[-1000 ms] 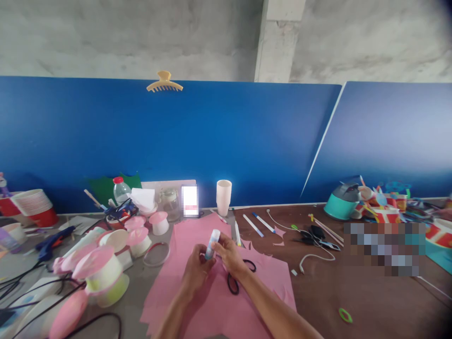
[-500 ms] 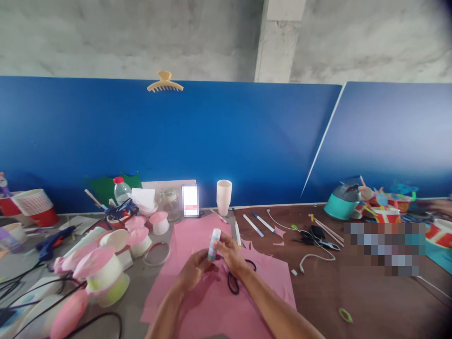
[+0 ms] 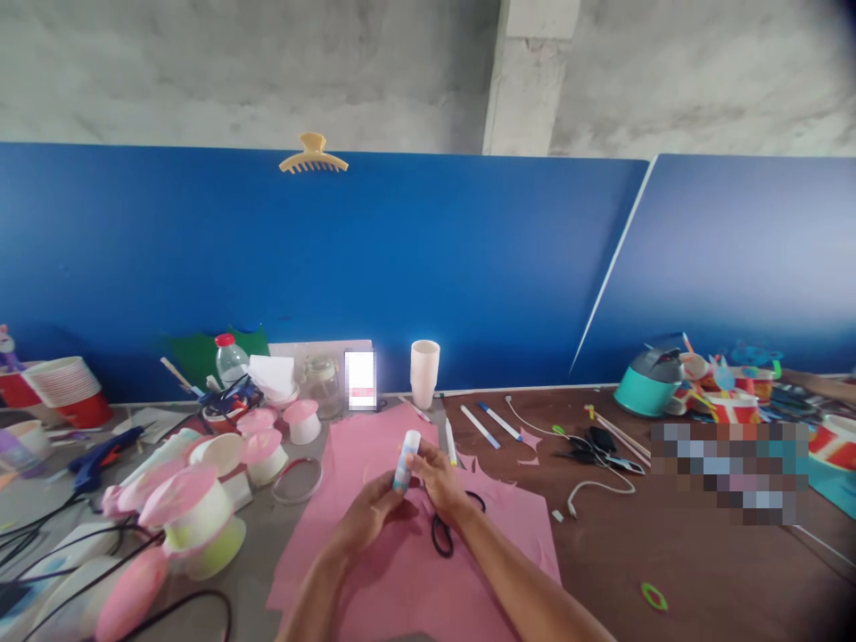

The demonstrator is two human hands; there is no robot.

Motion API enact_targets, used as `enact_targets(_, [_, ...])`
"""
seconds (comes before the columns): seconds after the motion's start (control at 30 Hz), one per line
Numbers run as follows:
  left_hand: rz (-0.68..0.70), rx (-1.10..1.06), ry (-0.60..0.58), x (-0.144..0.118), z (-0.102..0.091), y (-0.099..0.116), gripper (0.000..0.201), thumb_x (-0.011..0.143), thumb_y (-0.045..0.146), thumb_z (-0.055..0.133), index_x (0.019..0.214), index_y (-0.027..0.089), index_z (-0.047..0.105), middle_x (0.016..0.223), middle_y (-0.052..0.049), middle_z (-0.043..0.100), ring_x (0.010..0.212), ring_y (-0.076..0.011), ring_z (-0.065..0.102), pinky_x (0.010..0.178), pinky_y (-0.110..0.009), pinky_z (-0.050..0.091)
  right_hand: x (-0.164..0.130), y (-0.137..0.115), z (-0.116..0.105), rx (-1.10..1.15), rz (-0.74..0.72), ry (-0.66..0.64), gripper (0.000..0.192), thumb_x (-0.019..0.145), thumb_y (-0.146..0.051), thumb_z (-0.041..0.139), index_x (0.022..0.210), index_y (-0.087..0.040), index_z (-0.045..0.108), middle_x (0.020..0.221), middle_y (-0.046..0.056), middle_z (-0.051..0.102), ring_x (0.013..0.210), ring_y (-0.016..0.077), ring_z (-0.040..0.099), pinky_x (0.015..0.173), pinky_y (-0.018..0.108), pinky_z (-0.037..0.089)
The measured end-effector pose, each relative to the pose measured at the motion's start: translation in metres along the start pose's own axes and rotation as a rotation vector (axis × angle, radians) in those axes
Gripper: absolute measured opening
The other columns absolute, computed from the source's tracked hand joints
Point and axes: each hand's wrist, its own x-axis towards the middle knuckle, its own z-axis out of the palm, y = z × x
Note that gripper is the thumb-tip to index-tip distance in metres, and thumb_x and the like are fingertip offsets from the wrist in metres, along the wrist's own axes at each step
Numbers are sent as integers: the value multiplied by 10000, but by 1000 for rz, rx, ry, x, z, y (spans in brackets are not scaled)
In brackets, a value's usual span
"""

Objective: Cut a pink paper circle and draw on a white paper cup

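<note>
A white and light-blue glue stick (image 3: pixel 405 460) is held nearly upright, tilted slightly, above the pink paper (image 3: pixel 374 571). My right hand (image 3: pixel 433 474) is closed round its right side, with the white end sticking up past the fingers. My left hand (image 3: pixel 369 513) is closed at its lower end; what the fingertips do underneath is partly hidden. Just below my right hand, black scissor handles (image 3: pixel 442 537) show on the paper, their blades covered by the hand and wrist.
White cups with pink paper (image 3: pixel 191 508), a glue gun (image 3: pixel 100 455) and cables crowd the left side. A stack of white cups (image 3: pixel 424 374) stands at the back. Markers (image 3: pixel 480 426), a white cable (image 3: pixel 602 483) and a teal container (image 3: pixel 646 388) lie to the right, near another person's hand (image 3: pixel 819 385).
The glue stick and both hands have barely shifted; the stick leans a little more to the right. At the far right, the other person's hand has moved.
</note>
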Motion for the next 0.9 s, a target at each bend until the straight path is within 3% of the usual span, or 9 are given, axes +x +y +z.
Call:
enact_targets(0.07, [-33,-42,-42,-3,-2,3,518,634,549,855,877,130,671,1007,-114,705,675,-164,654,697,-368,545,-1,0,0,-2,4,0,416,699,-577,807,713,-202,627,663,-33,495,615,120,418,583,250,398])
enact_targets(0.17, [-33,3,-22,-1,-4,1,508,590,508,888,840,131,658,935,-106,719,639,-160,644,656,-355,536,-1,2,-1,-22,5,6,422,711,-589,793,709,-200,630,670,-30,492,612,118,406,560,245,378])
enact_targets(0.3, [4,136,183,8,-2,-11,459,523,366,911,748,181,556,647,32,635,536,-100,550,566,-259,449,1,7,-2,-99,-18,8,413,731,-572,786,694,-199,612,670,-28,489,635,126,417,572,246,380])
enact_targets(0.4, [16,172,257,11,1,-17,480,534,378,893,741,212,494,555,98,528,478,-84,490,512,-238,404,2,8,-2,-127,-33,8,395,727,-541,803,687,-201,605,660,-34,480,640,127,422,592,250,388])
enact_targets(0.47, [5,133,209,9,2,-14,526,526,424,904,826,202,534,650,64,598,516,-98,537,543,-262,454,2,7,-2,-112,-15,13,399,720,-548,803,692,-202,605,647,-40,474,617,123,416,574,250,377])
enact_targets(0.57, [-45,16,33,2,2,-5,595,570,530,886,948,174,595,923,-54,696,630,-146,645,674,-362,550,2,4,-3,-73,31,12,420,706,-578,795,704,-202,606,646,-37,486,592,121,425,550,253,368])
enact_targets(0.67, [-90,-29,-75,-3,2,1,560,602,586,860,850,154,604,974,-104,704,659,-181,677,684,-407,568,2,3,-3,-89,41,11,424,708,-579,791,694,-198,606,647,-32,487,598,122,425,563,260,367])
enact_targets(0.83, [-61,124,117,5,2,-11,569,486,508,924,709,201,500,600,52,597,505,-134,597,590,-336,536,4,8,-4,-146,6,34,414,721,-558,783,668,-199,585,638,-34,474,617,124,410,599,266,365])
enact_targets(0.9, [-38,178,178,9,3,-17,534,537,491,894,710,227,463,533,87,542,465,-132,574,527,-290,482,5,11,-4,-157,-4,49,405,714,-541,793,666,-203,574,636,-37,472,619,124,408,603,265,368])
